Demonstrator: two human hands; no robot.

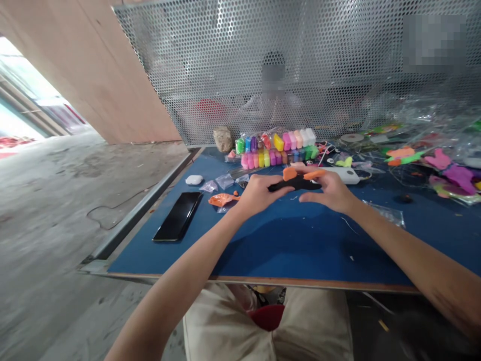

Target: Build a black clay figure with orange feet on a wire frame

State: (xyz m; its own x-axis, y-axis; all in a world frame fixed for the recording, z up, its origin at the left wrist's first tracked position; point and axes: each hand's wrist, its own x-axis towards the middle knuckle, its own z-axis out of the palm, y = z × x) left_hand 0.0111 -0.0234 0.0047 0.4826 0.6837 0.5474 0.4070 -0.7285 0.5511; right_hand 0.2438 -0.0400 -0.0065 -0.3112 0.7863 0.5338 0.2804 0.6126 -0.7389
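Observation:
In front of me, over the blue tabletop, I hold a flat black piece [298, 183] with soft-looking orange clay lumps [289, 174] on top. My left hand [265, 193] pinches its left end between thumb and fingers. At the right end, my right hand [332, 193] is curled round the piece, with its fingers by the orange strip [314, 174] and its thumb below. Some of the right fingertips are hidden. Left of my left hand lies an orange clay shape [222, 199] on clear wrapping.
Two rows of coloured clay packets [278, 143] lie at the back beside a stone [223, 139]. A black phone [177, 216] and a white earphone case [194, 179] lie left. Behind my right hand is a white device [347, 175]. Colourful clay shapes [460, 178] and plastic bags fill the right.

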